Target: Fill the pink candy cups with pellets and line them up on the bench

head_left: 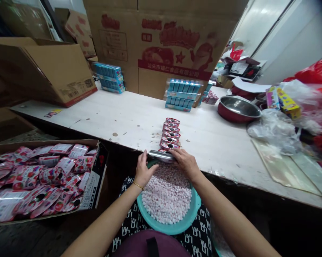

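A shiny metal piece with a rounded edge lies across the table's front edge; its exact kind I cannot tell. My right hand has its fingers bent over the right end of it. Beside the left end is my left hand, thumb and fingers apart, with nothing visible in it. Directly beyond the metal piece, a row of small red-and-pink packs with dark round spots runs away from me. Below both hands, a teal basin full of small pale pink pellets rests on my lap.
At left, an open box holds many strawberry-print packs. A large carton stands at the back, near blue pack bundles. Another open carton sits back left. A red-sided metal bowl and plastic bags are right.
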The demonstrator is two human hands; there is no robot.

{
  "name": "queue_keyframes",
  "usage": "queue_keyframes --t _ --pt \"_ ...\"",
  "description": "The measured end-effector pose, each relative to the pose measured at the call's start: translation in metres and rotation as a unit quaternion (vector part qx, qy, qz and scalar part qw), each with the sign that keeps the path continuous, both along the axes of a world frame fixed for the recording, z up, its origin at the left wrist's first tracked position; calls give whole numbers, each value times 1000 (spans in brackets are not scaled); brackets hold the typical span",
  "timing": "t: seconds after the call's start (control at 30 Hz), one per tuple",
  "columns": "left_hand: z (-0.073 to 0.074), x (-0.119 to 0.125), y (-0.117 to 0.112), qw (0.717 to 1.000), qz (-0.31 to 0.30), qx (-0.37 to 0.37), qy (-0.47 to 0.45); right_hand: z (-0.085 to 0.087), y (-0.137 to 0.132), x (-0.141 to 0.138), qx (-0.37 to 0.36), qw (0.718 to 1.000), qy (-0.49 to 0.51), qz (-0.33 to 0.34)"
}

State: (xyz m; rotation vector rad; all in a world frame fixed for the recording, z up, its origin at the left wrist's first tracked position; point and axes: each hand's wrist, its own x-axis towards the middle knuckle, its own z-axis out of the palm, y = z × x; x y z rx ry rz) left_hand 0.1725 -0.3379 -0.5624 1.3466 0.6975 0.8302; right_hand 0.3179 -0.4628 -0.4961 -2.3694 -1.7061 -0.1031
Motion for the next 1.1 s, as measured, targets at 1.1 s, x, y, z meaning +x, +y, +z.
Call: queue_keyframes --t 1.1 --pt "37 125 58 838 -297 443 115 0 162 155 -13 1000 0 -24"
